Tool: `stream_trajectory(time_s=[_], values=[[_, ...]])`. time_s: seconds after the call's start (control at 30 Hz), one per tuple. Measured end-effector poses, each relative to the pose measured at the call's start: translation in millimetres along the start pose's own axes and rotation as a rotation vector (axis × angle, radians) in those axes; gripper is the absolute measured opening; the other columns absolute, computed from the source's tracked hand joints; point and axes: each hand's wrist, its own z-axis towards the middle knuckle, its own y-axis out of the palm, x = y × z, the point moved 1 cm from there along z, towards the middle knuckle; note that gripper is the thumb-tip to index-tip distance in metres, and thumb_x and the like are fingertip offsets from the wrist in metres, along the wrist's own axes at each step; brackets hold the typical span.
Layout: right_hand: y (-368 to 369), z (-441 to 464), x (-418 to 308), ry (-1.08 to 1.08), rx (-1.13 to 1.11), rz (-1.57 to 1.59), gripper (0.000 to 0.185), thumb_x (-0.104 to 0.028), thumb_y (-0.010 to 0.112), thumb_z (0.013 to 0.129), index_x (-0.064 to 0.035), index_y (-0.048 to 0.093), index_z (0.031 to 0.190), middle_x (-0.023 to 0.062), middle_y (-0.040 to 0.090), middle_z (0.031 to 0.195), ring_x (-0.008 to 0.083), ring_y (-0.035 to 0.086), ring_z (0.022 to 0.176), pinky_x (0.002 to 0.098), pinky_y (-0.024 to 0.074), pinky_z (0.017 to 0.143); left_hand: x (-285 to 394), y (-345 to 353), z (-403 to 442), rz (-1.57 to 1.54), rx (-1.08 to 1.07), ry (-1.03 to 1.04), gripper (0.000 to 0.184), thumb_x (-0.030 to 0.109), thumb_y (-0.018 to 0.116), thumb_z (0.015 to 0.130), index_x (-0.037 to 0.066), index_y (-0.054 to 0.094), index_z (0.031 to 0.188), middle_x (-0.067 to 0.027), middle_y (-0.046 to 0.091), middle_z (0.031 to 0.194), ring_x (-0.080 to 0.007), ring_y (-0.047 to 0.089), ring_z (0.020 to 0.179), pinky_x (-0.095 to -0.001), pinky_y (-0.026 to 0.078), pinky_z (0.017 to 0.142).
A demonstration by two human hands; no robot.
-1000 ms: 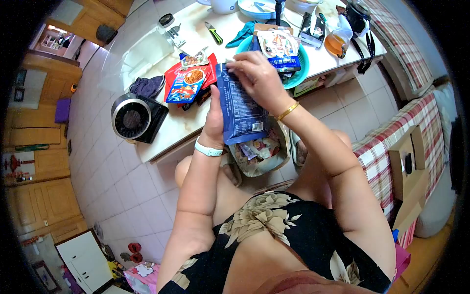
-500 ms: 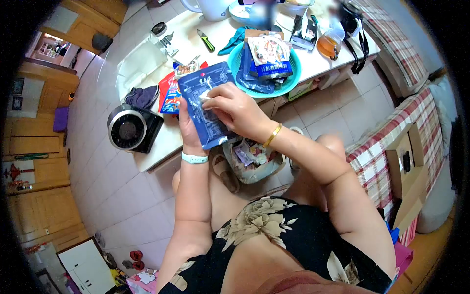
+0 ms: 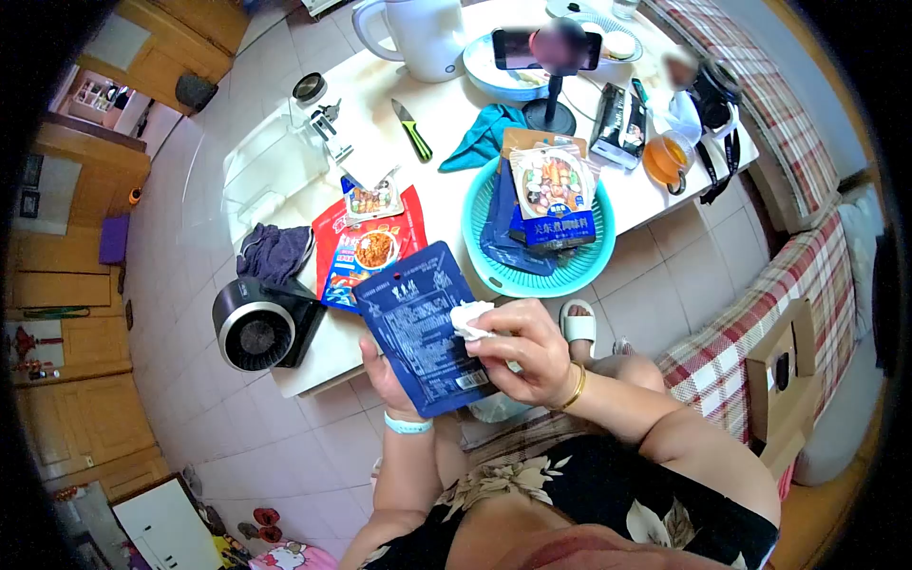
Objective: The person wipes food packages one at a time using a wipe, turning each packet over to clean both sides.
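Observation:
A dark blue food pouch (image 3: pixel 410 328) with white print and a barcode is tilted above the table's front edge. My left hand (image 3: pixel 387 380) supports it from its lower left side, thumb up along the edge and the other fingers hidden behind. Pinched in my right hand (image 3: pixel 528 350) is a crumpled white tissue (image 3: pixel 471 321), which lies against the pouch's right side. Just beyond, a turquoise basket (image 3: pixel 475 228) holds several pouches, with a blue-and-white seasoning packet (image 3: pixel 553 195) on top. A red food packet (image 3: pixel 370 242) lies to the left of the basket.
On the white table (image 3: pixel 418 195) are a green-handled knife (image 3: pixel 411 130), a teal cloth (image 3: pixel 484 138), a phone on a stand (image 3: pixel 549 57), a white kettle (image 3: pixel 418 38), a cup of amber drink (image 3: pixel 667 160) and a black round-fronted appliance (image 3: pixel 258 328). A plaid-covered seat (image 3: pixel 708 351) is at the right.
The view has shifted, showing more of the table's far side. The pouch and both hands now appear lower in view. My right hand with the tissue has moved toward the pouch's right edge.

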Motion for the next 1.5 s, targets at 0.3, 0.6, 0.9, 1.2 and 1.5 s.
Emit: stream_trajectory(time_s=[0.3,0.6,0.9,1.2,1.5], values=[[8.7,-62.5,-56.4,-0.150,-0.202,-0.296,0.029,-0.006,0.070,0.074,-0.0066,0.068,0.103,0.0096,0.065,0.110,0.0306,0.060,0.103,0.0424,0.0490,0.090,-38.3,6.9,-91.1,-0.021,-0.082,-0.033,0.069,0.053,0.051,0.099,0.004,0.044,0.147,-0.0153,0.054,0.144,-0.0301,0.054,0.130,-0.0459,0.040,0.115],[-16.8,-120.1,-144.8,-0.119,-0.159,-0.144,0.034,0.006,0.065,0.076,-0.0049,0.072,0.106,0.0113,0.068,0.118,0.0335,0.062,0.109,0.0410,0.0529,0.095,-19.5,86.7,-168.4,0.320,0.195,0.156,0.059,0.041,0.053,0.098,0.001,0.050,0.141,-0.0193,0.060,0.137,-0.0360,0.061,0.123,-0.0503,0.045,0.110],[-111.9,-179.3,-188.9,0.097,0.037,-0.064,0.027,0.006,0.065,0.085,-0.0068,0.075,0.107,0.0106,0.071,0.114,0.0274,0.068,0.102,0.0335,0.0561,0.085,-20.0,143.6,-240.4,0.394,0.169,0.367,0.050,0.034,0.054,0.099,0.001,0.053,0.137,-0.0192,0.063,0.132,-0.0374,0.062,0.120,-0.0536,0.048,0.108],[-114.9,-192.5,-212.8,0.065,0.213,-0.021,0.028,0.001,0.063,0.094,-0.0022,0.068,0.121,0.0128,0.070,0.117,0.0216,0.067,0.108,0.0323,0.0534,0.092,-46.5,165.7,-255.3,0.440,0.063,0.301,0.064,0.052,0.039,0.105,0.004,0.043,0.147,-0.0202,0.054,0.144,-0.0393,0.055,0.130,-0.0573,0.043,0.112],[-46.4,-159.9,-261.3,-0.360,-0.049,-0.115,0.045,0.008,0.069,0.072,-0.0059,0.068,0.115,0.0130,0.066,0.114,0.0330,0.064,0.104,0.0412,0.0541,0.089,-63.9,158.1,-227.1,0.297,-0.062,0.245,0.071,0.062,0.033,0.104,0.006,0.045,0.146,-0.0158,0.059,0.139,-0.0339,0.061,0.123,-0.0500,0.048,0.107]])
